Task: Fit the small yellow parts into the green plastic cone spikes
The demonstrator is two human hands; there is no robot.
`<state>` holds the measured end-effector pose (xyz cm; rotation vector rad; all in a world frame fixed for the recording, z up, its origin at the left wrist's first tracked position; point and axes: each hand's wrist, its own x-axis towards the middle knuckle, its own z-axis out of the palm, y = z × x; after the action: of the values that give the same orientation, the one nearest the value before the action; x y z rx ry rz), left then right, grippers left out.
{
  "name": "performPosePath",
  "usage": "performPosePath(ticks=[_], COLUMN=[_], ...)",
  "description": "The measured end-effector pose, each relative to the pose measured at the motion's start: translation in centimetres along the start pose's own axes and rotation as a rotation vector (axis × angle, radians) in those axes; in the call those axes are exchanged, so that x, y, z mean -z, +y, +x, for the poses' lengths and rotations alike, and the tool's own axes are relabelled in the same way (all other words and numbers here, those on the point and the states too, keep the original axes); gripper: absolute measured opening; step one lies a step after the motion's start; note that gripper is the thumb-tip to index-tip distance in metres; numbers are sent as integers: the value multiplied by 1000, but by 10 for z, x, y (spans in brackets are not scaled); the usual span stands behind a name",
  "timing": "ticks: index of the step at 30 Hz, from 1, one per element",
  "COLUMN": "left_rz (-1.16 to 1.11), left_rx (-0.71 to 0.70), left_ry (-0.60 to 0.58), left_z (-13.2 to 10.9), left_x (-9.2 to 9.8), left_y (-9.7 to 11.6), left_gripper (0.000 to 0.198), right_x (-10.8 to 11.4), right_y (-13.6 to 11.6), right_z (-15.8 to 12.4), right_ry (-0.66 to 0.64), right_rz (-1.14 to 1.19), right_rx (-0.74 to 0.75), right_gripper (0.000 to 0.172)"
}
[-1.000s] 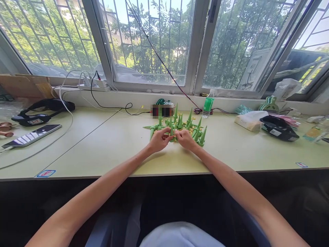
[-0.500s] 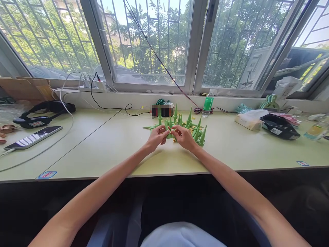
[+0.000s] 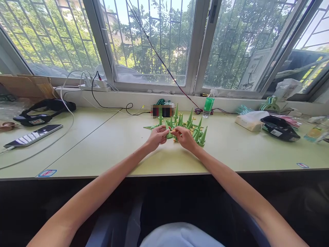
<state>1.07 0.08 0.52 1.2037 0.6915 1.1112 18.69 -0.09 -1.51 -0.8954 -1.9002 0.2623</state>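
My left hand (image 3: 155, 138) is closed round a green cone-shaped piece (image 3: 169, 135), its pointed tip upward and its wider base below. Close against it, my right hand (image 3: 186, 138) pinches a small yellowish piece (image 3: 173, 130) at the cone's side; its exact shape is too small to tell. Behind and to the right of my hands stand several green cones (image 3: 202, 139) with small yellow bits among them. My fingers hide part of this group.
A green-labelled bottle (image 3: 208, 105) stands behind the cones, near a blurred dark device (image 3: 167, 111). On the right are a tissue pack (image 3: 248, 121) and a black strapped headset (image 3: 280, 128). A phone (image 3: 33, 135), another headset (image 3: 38, 118) and cables lie left on the table (image 3: 102, 144).
The yellowish piece in my right fingers now shows clearly beside the cone. Both hands stay in nearly the same place, and the view has shifted slightly.
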Motion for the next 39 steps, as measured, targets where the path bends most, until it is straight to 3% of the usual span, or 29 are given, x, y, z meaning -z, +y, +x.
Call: performPosePath(ticks=[5, 11, 18, 22, 27, 31, 39], left_rz=[62, 298, 497, 744, 938, 911, 495], left_rx=[-77, -265, -430, -645, -895, -854, -433], left_ry=[-35, -77, -45, -34, -55, -33, 43], left_z=[0, 0, 1, 1, -1, 0, 4], left_x=[2, 3, 5, 8, 9, 8, 0], left_y=[-3, -8, -19, -21, -19, -20, -16], left_gripper=[45, 39, 27, 14, 12, 13, 27], right_x=[2, 1, 1, 1, 2, -1, -9], right_y=[-2, -3, -4, -6, -12, -13, -3], right_z=[-1, -1, -1, -1, 0, 1, 0], right_ry=[-20, -42, -77, -123, -168, -176, -70], right_rz=[-9, 9, 169, 351, 641, 666, 292], right_rx=[-40, -142, -258, -363, -474, -500, -369], right_gripper=[41, 47, 51, 49, 49, 52, 59])
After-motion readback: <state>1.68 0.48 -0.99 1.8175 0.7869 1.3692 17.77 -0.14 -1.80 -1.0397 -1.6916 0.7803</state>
